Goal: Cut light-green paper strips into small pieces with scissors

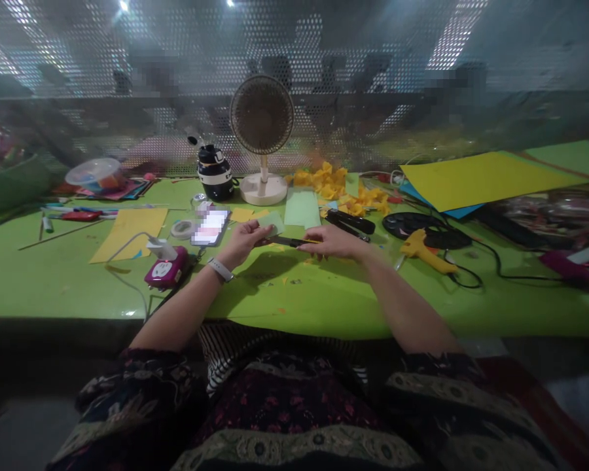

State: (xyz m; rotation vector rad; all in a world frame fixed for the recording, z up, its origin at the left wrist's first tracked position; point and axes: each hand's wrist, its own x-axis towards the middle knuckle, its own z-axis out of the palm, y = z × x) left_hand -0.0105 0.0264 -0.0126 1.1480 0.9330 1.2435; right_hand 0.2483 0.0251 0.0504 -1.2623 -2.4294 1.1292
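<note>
My left hand (246, 240) pinches a small pale green piece of paper (271, 224) above the green table (53, 275). My right hand (334, 241) is closed round the handles of a pair of scissors (288, 241), whose dark blades reach left to the paper's lower edge. A larger pale green sheet (302, 208) lies just behind my hands. Small paper scraps lie on the table beneath them. A watch sits on my left wrist.
A yellow glue gun (425, 251) with a black cable lies to the right, a black stapler (350, 222) behind my right hand. A small fan (262, 134), a dark bottle (214, 173), a phone (210, 227), tape roll (181, 229), pink power strip (166, 269), yellow sheets and folded yellow paper pieces (332, 186) surround.
</note>
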